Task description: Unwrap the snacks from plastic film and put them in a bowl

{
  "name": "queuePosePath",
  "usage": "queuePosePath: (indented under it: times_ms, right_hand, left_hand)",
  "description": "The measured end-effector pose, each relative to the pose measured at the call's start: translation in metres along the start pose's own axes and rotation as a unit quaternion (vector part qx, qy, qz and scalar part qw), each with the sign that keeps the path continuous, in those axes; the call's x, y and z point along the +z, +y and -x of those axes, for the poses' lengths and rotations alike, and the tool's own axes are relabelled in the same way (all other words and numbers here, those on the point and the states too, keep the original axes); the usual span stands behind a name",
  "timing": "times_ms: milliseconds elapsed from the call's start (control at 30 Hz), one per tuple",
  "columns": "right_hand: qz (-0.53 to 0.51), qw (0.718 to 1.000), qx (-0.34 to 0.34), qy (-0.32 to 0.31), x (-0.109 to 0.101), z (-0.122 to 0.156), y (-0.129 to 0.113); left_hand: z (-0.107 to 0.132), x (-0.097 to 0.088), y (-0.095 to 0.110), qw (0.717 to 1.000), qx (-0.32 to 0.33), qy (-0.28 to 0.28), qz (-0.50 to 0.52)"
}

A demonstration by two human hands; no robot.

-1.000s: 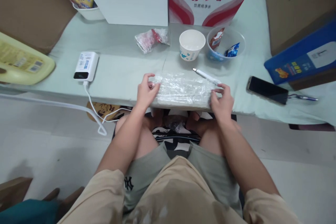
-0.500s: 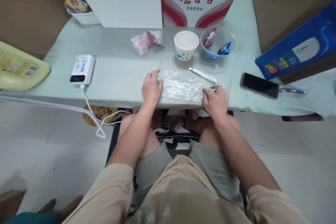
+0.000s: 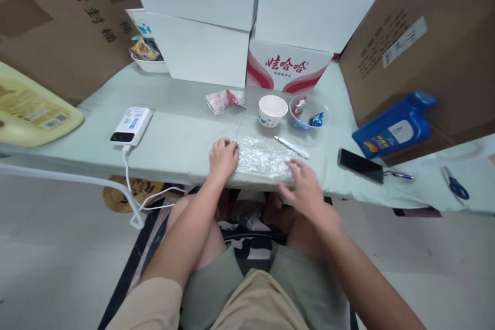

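Note:
A crinkled sheet of clear plastic film [image 3: 257, 157] lies flat along the front of the table. At its left end my left hand [image 3: 224, 158] is closed, fingers curled on the film's edge. My right hand [image 3: 305, 188], slightly blurred, is at the right end with thumb and fingers apart, holding nothing that I can see. Just behind the film's right part lies a white pen [image 3: 292, 147]. Farther back stand a white paper cup [image 3: 273, 112] and a clear plastic bowl [image 3: 325, 113] with small packets in it. Left of the cup lies a crumpled pink-and-clear wrapper [image 3: 224, 101].
On the left are a white power bank [image 3: 131, 126] with a cable and a yellow bottle [image 3: 38, 108]. To the right lie a phone [image 3: 360, 165], a blue bottle [image 3: 394, 126] and dark-handled scissors [image 3: 456, 184]. Cartons [image 3: 211, 56] line the back. The table's front edge runs close below the film.
My right hand has let go of the film's right end and spread its fingers. My left hand stays at the left end. The camera view has tilted up, showing more of the cartons and the scissors.

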State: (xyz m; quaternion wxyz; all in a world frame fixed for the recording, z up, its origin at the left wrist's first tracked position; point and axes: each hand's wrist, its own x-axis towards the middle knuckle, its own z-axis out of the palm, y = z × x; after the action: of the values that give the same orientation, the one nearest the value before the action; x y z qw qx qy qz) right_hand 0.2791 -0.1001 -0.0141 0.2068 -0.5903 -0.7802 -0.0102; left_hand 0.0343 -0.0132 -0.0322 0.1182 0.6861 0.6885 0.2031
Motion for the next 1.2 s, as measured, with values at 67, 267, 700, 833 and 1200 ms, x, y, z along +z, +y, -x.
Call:
queuePosePath:
  times_ms: [67,267,700,833,1200]
  right_hand:
    - [0.004,0.993,-0.073,-0.091,0.012,-0.008,-0.019]
    - [0.064,0.979,-0.052,-0.188,0.043,-0.014,-0.036]
    - [-0.438,0.872,0.08,-0.2,-0.055,-0.008,0.002]
    - [-0.698,0.656,0.242,-0.157,-0.055,-0.034,-0.001]
    - [-0.77,0.517,0.364,-0.089,0.037,-0.046,-0.016]
  left_hand:
    - [0.001,0.0,0.001,1.0,-0.004,0.002,-0.001]
    - [0.001,0.0,-0.008,0.998,-0.003,-0.003,0.055]
    - [-0.009,-0.006,-0.017,0.923,-0.001,0.047,0.382]
    - [-0.007,-0.013,0.002,0.749,-0.038,-0.167,0.641]
    - [0.0,-0.002,0.018,0.611,-0.048,-0.338,0.714]
